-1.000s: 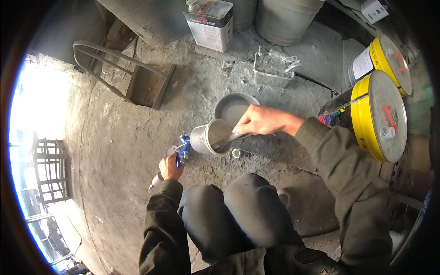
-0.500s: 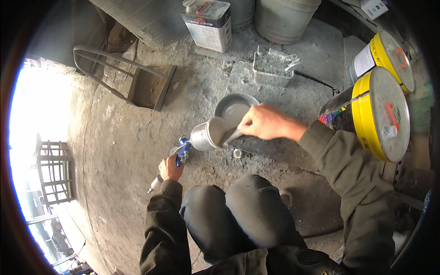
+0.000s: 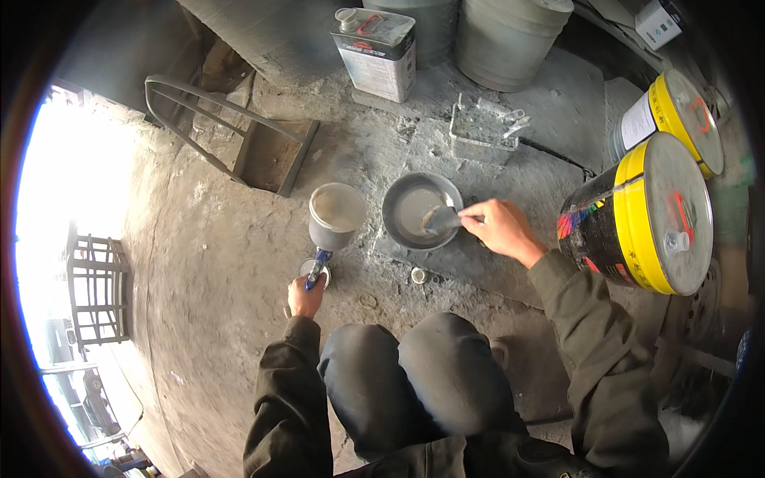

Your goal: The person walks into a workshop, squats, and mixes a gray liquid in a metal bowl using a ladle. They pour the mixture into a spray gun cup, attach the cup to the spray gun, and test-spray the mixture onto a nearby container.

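Observation:
My left hand [image 3: 304, 296] is closed round the grip of a blue spray gun [image 3: 318, 269]. Its grey cup [image 3: 335, 235] stands nearly upright with its mouth uncovered, and pale grey liquid shows inside. My right hand [image 3: 502, 229] pinches a flat, paint-coated grey tool [image 3: 443, 219] with a wide end; whether it is a brush or a scraper is unclear. That wide end dips into a round grey bowl [image 3: 390, 225] of pale grey liquid, right of the cup. Partly behind the left hand sits a small round light-rimmed thing [image 3: 326, 276].
A small white cap [image 3: 419, 276] lies in front of the bowl. Beyond it are a wire-handled rectangular tray [image 3: 482, 150] and a metal can [image 3: 377, 64]. Yellow-banded drums [image 3: 629, 211] stand at right, a metal-framed scoop [image 3: 275, 159] at left.
The spray gun's cup has swung left, away from the bowl, and turned from tilted to nearly upright. The flat tool has moved from the cup's mouth into the bowl. The view has shifted slightly.

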Motion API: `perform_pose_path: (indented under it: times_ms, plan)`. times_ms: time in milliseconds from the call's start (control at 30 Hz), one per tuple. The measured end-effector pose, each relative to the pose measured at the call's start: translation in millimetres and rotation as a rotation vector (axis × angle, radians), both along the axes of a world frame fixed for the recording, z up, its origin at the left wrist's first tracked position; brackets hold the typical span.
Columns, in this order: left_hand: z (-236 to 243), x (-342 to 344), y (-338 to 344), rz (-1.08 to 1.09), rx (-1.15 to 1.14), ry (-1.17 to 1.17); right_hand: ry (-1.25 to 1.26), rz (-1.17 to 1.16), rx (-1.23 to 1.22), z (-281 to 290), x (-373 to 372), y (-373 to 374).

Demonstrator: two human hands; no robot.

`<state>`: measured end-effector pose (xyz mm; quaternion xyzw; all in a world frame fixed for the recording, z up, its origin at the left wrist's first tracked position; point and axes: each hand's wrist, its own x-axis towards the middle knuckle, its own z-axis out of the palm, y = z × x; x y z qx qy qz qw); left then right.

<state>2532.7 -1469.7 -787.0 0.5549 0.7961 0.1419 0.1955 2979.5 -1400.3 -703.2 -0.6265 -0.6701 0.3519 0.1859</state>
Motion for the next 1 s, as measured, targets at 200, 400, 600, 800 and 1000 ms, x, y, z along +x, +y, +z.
perform_pose_path:
  times_ms: [200,400,600,800,1000]
  plan:
    - [6.2,4.6,26.7,0.091,0.070,-0.123,0.061,-0.024,0.052,-19.7,2.4,-22.6]
    - [47.5,1.8,95.7,0.088,0.081,-0.330,0.098,-0.061,0.020,-16.6,0.5,-29.9]
    - [140.5,44.8,206.3,-0.069,0.142,-0.711,0.123,-0.056,0.026,-13.4,9.1,-29.7]
    - [222.0,105.5,329.1,-0.151,0.183,-0.530,0.171,-0.120,0.021,-25.3,17.9,-38.0]
    - [279.9,159.8,416.3,-0.194,0.197,-0.127,0.237,-0.128,0.082,-29.9,16.5,-43.0]
